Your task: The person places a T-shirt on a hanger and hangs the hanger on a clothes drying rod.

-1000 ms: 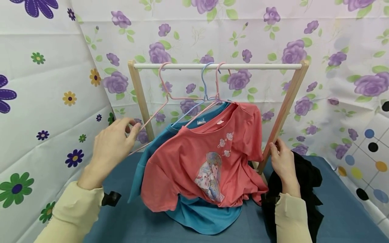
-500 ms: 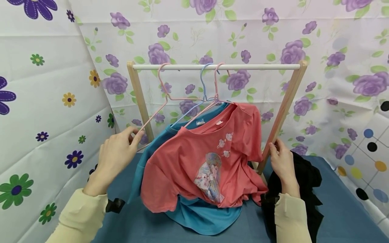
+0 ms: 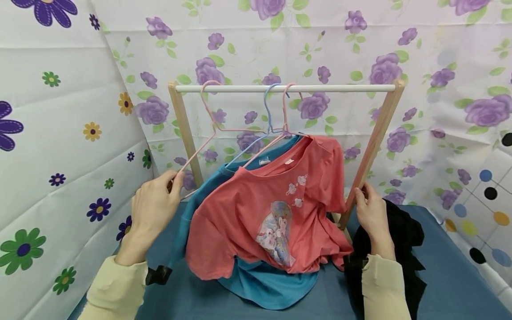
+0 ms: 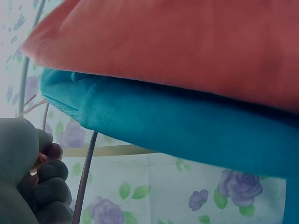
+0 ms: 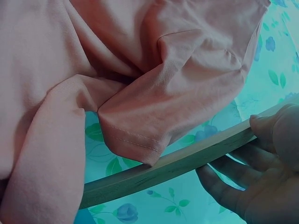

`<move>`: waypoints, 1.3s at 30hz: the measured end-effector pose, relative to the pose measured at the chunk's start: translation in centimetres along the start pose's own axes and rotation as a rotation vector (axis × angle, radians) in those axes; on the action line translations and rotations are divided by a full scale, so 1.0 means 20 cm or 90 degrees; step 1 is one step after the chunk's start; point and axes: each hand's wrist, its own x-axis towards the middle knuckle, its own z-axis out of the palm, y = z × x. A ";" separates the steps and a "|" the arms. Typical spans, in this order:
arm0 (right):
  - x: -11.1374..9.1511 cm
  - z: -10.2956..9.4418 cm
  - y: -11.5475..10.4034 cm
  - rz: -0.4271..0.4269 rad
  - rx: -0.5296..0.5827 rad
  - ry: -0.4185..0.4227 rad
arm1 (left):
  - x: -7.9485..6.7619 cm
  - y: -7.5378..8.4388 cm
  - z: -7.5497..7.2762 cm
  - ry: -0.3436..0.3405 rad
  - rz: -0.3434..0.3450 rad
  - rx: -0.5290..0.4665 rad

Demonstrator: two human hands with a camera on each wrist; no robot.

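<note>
My left hand (image 3: 156, 209) pinches the lower left corner of a bare pink clothes hanger (image 3: 198, 151), whose hook sits over the white rail (image 3: 328, 88). In the left wrist view, the curled fingers (image 4: 52, 189) lie below the sleeves. My right hand (image 3: 372, 213) grips the rack's right wooden post (image 3: 372, 153), thumb on one side and fingers beneath in the right wrist view. Between the hands hang a coral T-shirt (image 3: 236, 209) on a second pink hanger (image 3: 285, 111) and, behind it, a blue T-shirt (image 3: 272, 289) on a blue hanger (image 3: 268, 111).
A heap of black cloth (image 3: 404, 231) lies on the blue-covered table (image 3: 452, 275), beside and under the right forearm. The rack's left post (image 3: 186, 129) stands behind the bare hanger. Flowered sheets (image 3: 248, 49) enclose the back and sides. Both shirts' hems reach the tabletop.
My left hand has moved right and slightly down, closing on the hanger's corner. The bare pink hanger's hook has slid a little left along the rail. The right hand keeps its place.
</note>
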 end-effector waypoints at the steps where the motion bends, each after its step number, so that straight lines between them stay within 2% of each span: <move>1: 0.00 0.00 0.00 0.002 -0.001 -0.001 | 0.00 0.00 0.00 0.006 -0.004 -0.003; 8: 0.00 0.01 0.00 -0.002 0.004 -0.001 | -0.02 -0.01 0.00 0.056 -0.029 -0.043; 12: 0.00 0.01 -0.01 -0.004 0.002 -0.007 | -0.05 -0.04 0.01 0.087 -0.060 -0.064; 20: 0.01 0.03 -0.01 -0.007 -0.003 -0.015 | -0.21 -0.10 0.07 0.140 -0.141 -0.116; 24: 0.01 0.04 -0.01 -0.006 -0.003 -0.019 | -0.29 -0.13 0.10 0.173 -0.169 -0.115; 27: 0.01 0.04 -0.01 -0.009 -0.001 -0.018 | -0.32 -0.15 0.10 0.201 -0.161 -0.090; 33: 0.00 0.03 -0.01 0.003 -0.001 -0.024 | -0.33 -0.18 0.03 0.252 -0.127 -0.045; 39: 0.01 0.00 0.00 -0.003 -0.005 -0.016 | -0.33 -0.24 -0.04 0.293 -0.142 -0.033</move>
